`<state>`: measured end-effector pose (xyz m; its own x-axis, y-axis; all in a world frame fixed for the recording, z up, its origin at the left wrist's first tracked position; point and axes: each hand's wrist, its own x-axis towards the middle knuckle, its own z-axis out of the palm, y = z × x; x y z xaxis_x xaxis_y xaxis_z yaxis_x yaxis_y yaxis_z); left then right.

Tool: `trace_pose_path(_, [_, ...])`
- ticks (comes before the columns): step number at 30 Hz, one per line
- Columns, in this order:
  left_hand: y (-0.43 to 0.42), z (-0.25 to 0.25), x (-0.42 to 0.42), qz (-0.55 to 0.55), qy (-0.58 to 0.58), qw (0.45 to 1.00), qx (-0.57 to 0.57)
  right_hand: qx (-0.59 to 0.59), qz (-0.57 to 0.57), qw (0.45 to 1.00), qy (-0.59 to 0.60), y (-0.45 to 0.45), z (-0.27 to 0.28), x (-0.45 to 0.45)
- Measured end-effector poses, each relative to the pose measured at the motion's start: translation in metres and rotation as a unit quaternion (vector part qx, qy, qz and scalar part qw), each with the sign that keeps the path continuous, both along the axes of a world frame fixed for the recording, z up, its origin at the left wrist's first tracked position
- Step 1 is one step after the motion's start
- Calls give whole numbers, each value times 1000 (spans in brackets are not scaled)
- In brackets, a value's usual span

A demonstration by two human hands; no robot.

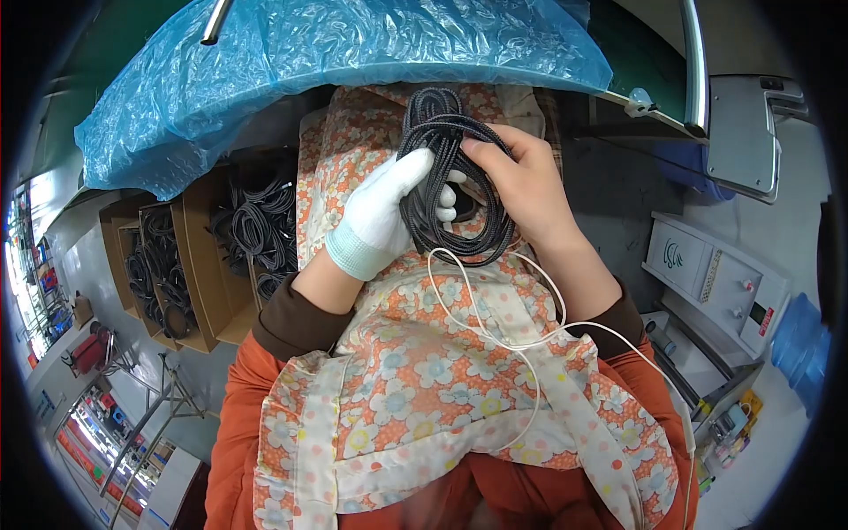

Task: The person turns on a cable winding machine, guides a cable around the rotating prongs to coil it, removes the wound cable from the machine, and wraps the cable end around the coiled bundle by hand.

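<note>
At nine o'clock stand cardboard boxes of black cables; at twelve, the gloved left grip clasps a cable coil, fingers partly hidden, and the bare right grip pinches it; at three, I can't read the white cabinet's green lettering.

A black cable is wound into an oval coil of many loops, narrower at its far end. Near this end, several strands are laid across the others. The coil is held between the left hand and the right hand; its ends cannot be distinguished clearly.
</note>
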<state>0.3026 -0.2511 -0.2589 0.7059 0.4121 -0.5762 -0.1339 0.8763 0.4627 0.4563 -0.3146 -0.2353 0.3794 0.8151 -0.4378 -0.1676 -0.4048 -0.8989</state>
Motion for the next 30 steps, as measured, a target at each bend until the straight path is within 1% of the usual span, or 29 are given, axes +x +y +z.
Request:
trace_pose_path(3, [0, -4, -1, 12, -10, 1000, -21, 15, -3, 1000, 1, -1, -2, 0])
trace_pose_path(9, [-2, -2, 1, 36, 0, 999, -5, 37, -11, 999, 34, -3, -3, 0])
trace_pose_path(13, [0, -11, -3, 32, -91, 995, -18, 54, -2, 993, 107, -6, -5, 4])
trace_pose_path(14, [-1, -10, -2, 32, -91, 995, -18, 54, -2, 993, 107, -6, -4, 4])
trace_pose_path(18, [-2, 2, 5, 51, 16, 998, 22, 94, 0, 972, 215, -6, -2, 5])
trace_pose_path(19, [-3, 2, 5, 51, 16, 998, 22, 94, 0, 972, 215, -6, -2, 5])
trace_pose_path(24, [-5, -4, 4, 21, -14, 998, 61, 66, 8, 978, 196, -6, -4, 3])
trace_pose_path(28, [1, -20, -3, -60, -141, 987, 39, 62, 18, 970, 235, -6, -7, 0])
trace_pose_path(30, [2, -22, -2, -56, -122, 990, 42, 67, 18, 964, 257, -6, -10, 0])
